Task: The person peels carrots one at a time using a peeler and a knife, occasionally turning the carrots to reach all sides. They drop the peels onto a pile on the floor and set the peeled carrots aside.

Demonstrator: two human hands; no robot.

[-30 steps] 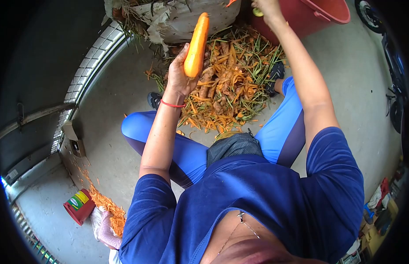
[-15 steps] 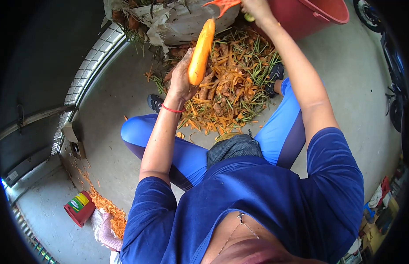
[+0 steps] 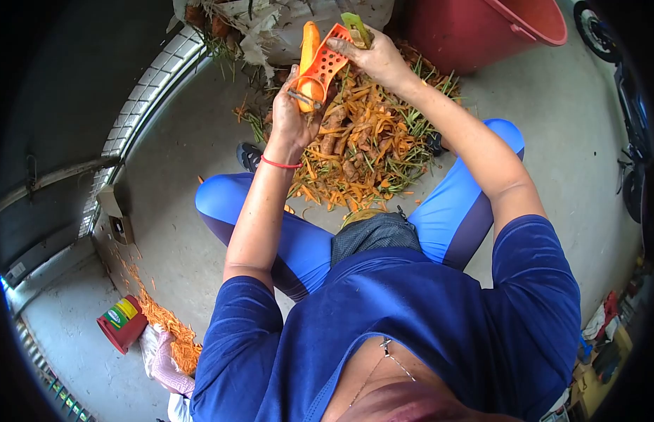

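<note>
My left hand (image 3: 293,116) is wrapped round an orange peeled carrot (image 3: 310,43), which points away from me. In my right hand (image 3: 376,60) is an orange peeler (image 3: 327,62) with holes in its body and a green part at the handle end. The peeler's blade lies across the lower end of the carrot, close to my left fingers. Below both hands a heap of peelings, green stems and unpeeled carrots (image 3: 362,144) covers the floor between my feet.
A large red bucket (image 3: 474,42) stands beyond the heap at the right. A torn white sack (image 3: 285,32) with carrots is at the top left. A small red bucket (image 3: 123,325) lies by orange shreds (image 3: 165,320) at lower left. A motorcycle (image 3: 632,133) stands far right.
My right hand has come down and left with the peeler, from near the large bucket to the carrot. The peeler's blade is now over the carrot's lower end.
</note>
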